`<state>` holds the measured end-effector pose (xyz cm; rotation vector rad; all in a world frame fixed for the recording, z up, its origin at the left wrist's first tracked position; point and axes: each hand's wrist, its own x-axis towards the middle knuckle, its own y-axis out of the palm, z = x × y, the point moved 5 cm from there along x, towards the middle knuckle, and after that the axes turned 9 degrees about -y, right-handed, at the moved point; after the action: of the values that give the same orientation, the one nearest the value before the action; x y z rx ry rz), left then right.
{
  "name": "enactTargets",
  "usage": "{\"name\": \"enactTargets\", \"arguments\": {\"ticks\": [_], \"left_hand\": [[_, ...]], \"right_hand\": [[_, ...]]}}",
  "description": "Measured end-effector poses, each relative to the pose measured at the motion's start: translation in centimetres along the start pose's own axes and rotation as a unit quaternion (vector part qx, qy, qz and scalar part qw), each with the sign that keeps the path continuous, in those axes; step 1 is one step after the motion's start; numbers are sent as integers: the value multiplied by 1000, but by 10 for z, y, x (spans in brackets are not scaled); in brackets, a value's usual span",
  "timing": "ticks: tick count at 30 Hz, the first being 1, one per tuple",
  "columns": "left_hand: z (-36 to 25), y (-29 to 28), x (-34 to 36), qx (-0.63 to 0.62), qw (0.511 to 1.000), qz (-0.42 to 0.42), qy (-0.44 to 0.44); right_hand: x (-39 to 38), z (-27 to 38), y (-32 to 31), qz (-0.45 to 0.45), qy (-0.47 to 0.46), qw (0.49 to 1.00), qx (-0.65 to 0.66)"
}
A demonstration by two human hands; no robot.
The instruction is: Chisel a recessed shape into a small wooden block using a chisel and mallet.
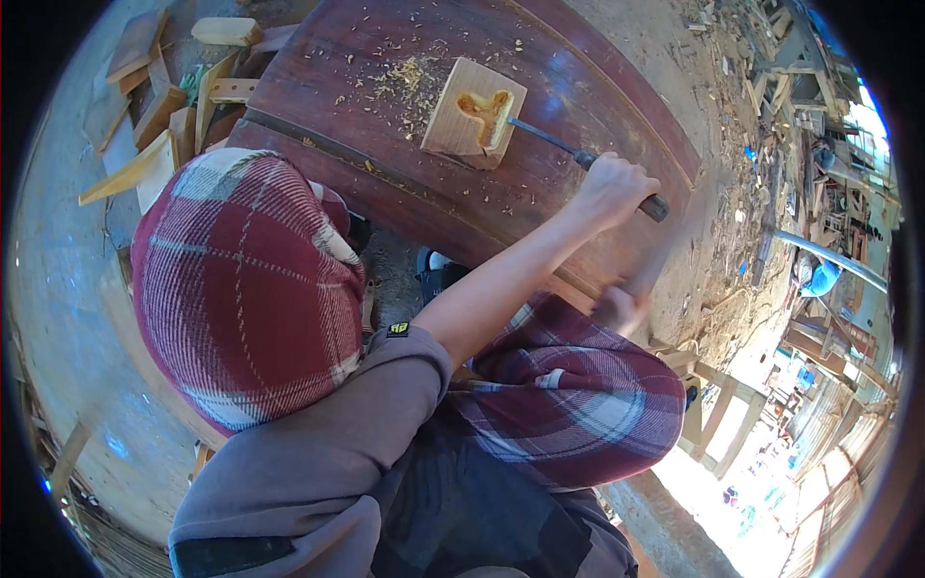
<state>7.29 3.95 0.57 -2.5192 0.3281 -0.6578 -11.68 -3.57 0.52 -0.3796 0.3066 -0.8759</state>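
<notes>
My left hand (617, 183) is wrapped round the dark handle of a chisel (546, 136). The chisel's metal blade reaches left to the edge of a hollow cut into a pale wooden block (461, 122). That hollow has rounded lobes and lighter, freshly cut wood on its right side. My right hand (621, 308), smeared by motion, is low and to the right, closed round a blurred wood-coloured piece (660, 252) that slants up toward the chisel handle's end. What kind of piece it is cannot be made out.
The block lies on a reddish-brown wooden tabletop (385, 43) strewn with wood shavings (409, 85). My knees, under plaid cloth (255, 289), are close to its near edge. Wood offcuts (159, 111) are piled at the left; scrap and debris (771, 125) cover the ground at right.
</notes>
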Motion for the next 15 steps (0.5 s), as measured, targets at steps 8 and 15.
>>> {"name": "enactTargets", "arguments": {"ticks": [8,15], "left_hand": [[-1,-3,-2,-2,1000,-1,12],[15,1,-3,27,999,39,0]], "right_hand": [[17,-5,-22,18,-174,954,243],[13,8,-8,53,-81,986,137]]}}
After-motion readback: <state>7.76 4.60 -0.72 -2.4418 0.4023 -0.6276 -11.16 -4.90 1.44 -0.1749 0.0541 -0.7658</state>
